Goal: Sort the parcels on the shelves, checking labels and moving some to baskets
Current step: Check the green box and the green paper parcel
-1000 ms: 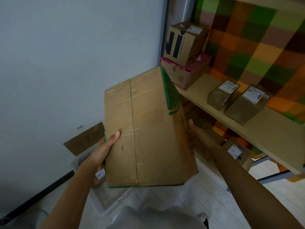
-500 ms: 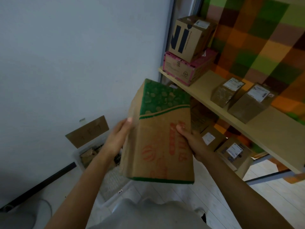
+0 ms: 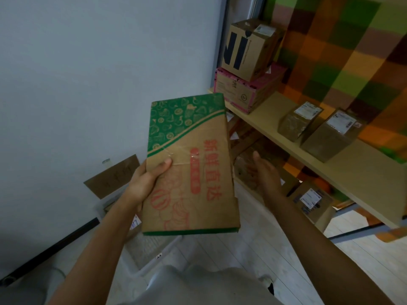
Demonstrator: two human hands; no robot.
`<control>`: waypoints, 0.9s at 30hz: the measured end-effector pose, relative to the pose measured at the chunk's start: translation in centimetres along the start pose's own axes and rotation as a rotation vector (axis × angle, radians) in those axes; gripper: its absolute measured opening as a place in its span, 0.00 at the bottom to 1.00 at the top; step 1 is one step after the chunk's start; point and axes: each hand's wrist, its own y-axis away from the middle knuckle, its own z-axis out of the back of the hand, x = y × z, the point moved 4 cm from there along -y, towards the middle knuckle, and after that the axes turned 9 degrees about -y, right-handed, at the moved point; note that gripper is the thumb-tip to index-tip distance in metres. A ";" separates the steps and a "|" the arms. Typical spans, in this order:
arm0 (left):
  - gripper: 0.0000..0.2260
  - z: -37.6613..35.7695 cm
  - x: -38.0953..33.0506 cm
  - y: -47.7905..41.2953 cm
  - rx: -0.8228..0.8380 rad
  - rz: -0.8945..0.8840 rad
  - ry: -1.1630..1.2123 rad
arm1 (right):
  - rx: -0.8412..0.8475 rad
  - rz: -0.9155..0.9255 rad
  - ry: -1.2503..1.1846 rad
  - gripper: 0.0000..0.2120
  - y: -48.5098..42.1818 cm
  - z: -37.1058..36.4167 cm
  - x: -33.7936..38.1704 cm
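Left hand has the flat brown cardboard parcel with green fruit-pattern corner clamped by its left edge, thumb across the front, held up in front of the pale wooden shelf. Red print reads 新鲜直达, with fruit drawings underneath. Right hand floats just beside the parcel's right edge, fingers loosely spread, gripping nothing. White labels on the small brown shelf parcels are too blurry to read.

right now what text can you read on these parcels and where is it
"新鲜直达", red, on the green-and-brown box in the left hand.
White labels on the shelf parcels: too small to read.
Dark blue lettering on the top stacked box: partly seen, unclear.
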 end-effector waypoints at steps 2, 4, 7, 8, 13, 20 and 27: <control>0.26 0.4 -0.6 0.5 0.042 -0.009 0.033 | 0.035 -0.108 0.020 0.27 -0.6 0.8 -1.1; 0.26 0.4 -1.3 1.1 0.097 -0.040 0.036 | 0.134 -0.232 0.007 0.43 -0.7 1.0 -2.3; 0.37 0.0 -2.3 2.0 0.183 -0.070 0.024 | 0.299 -0.331 -0.063 0.53 -1.0 1.0 -3.8; 0.39 -0.2 -2.4 2.2 0.206 -0.073 0.023 | 0.327 -0.305 -0.089 0.47 -0.6 0.7 -3.4; 0.31 -0.6 -3.4 2.6 0.140 -0.064 -0.008 | 0.364 -0.313 -0.359 0.25 -0.7 0.0 -2.4; 0.27 1.1 -3.5 1.3 -0.283 -0.314 -0.661 | 0.418 -0.324 -0.340 0.21 -0.6 -0.4 -3.2; 0.40 -3.6 -3.5 2.5 0.095 -0.067 -0.256 | 0.207 -0.160 -0.127 0.38 -0.2 -1.4 -2.2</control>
